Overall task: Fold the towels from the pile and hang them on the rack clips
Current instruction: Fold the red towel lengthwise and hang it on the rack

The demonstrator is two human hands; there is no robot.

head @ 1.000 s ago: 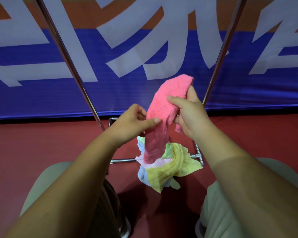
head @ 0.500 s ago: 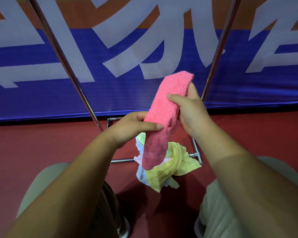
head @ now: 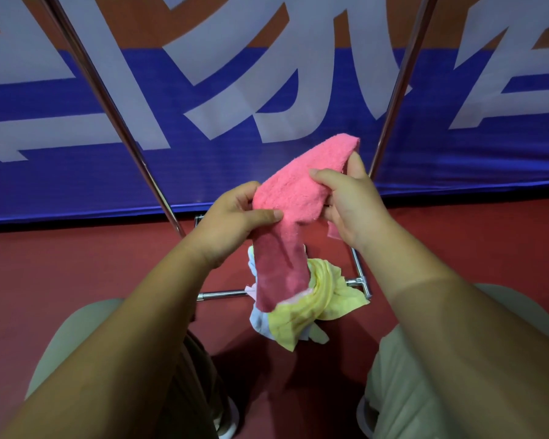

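A pink towel (head: 301, 191) is held in the air between both hands, bunched lengthwise, with its lower end hanging down over the pile. My left hand (head: 235, 223) pinches its middle from the left, thumb on top. My right hand (head: 349, 210) grips its upper part from the right. Below on the red floor lies the pile of towels (head: 317, 305), yellow on top with white and pale blue under it. The rack's two metal poles (head: 114, 122) (head: 396, 87) rise left and right; its base bars (head: 222, 294) frame the pile. No clips are in view.
A blue, orange and white banner (head: 203, 74) stands close behind the rack. Red floor (head: 76, 264) spreads to both sides. My knees in light trousers (head: 425, 375) flank the pile at the bottom of the view.
My left hand has slid up the pink towel and closed on its middle, and the towel's upper part has tipped down toward the left. Its hanging end is shorter.
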